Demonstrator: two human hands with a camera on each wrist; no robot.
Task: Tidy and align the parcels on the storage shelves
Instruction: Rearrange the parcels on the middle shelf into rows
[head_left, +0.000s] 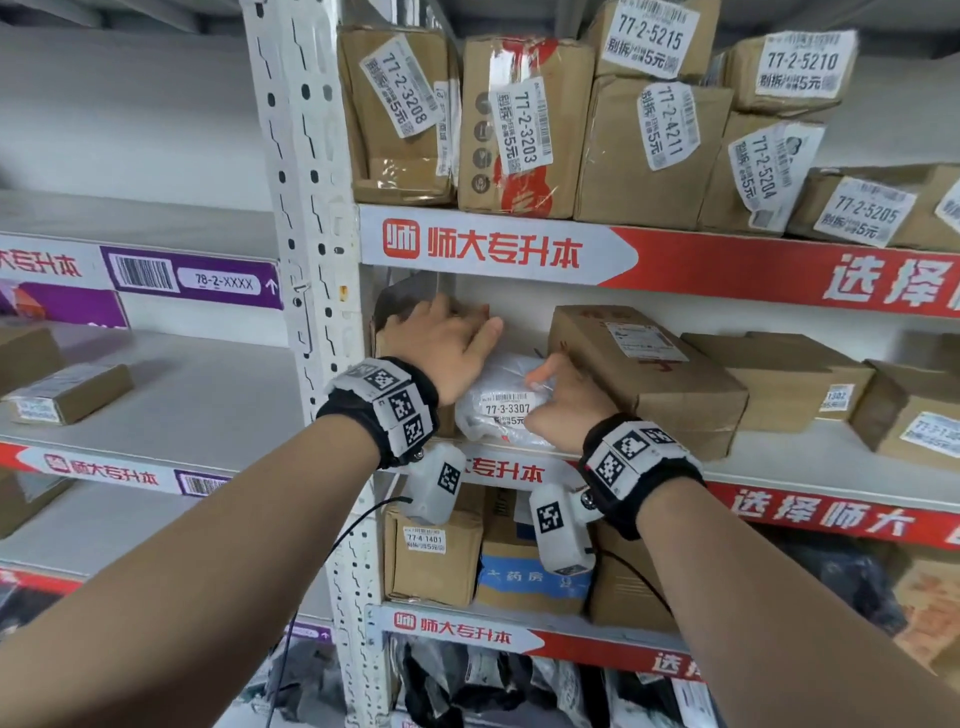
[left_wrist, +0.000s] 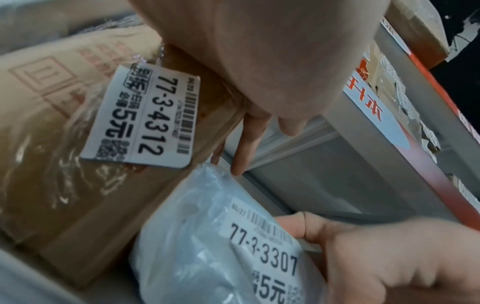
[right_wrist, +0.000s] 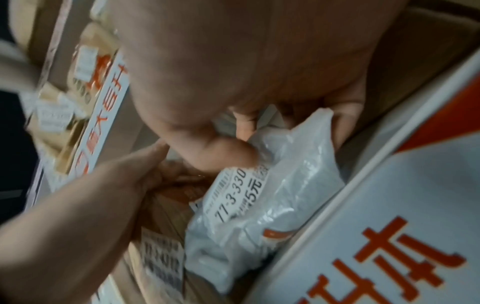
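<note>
My left hand (head_left: 441, 338) lies flat on top of the brown box (left_wrist: 78, 156) labelled 77-3-4312, at the left end of the middle shelf (head_left: 810, 467) beside the white upright (head_left: 306, 208). Its fingers (left_wrist: 246, 142) are straight, reaching over the box's right edge, so that grip is apart and clamps nothing. My right hand (head_left: 566, 405) has its grip clamped on the white bag (right_wrist: 293, 185) labelled 77-3-3307: the thumb (right_wrist: 228, 152) presses the bag's front just above the label and the fingers curl behind its upper edge. The bag sits at the front of the same shelf, touching the brown box on its left, with a large carton (head_left: 649, 364) just beside it on the right. Further cartons follow along that shelf to the right. The shelf above (head_left: 675, 260) carries a row of upright labelled cartons, and the shelf below holds more boxes.
</note>
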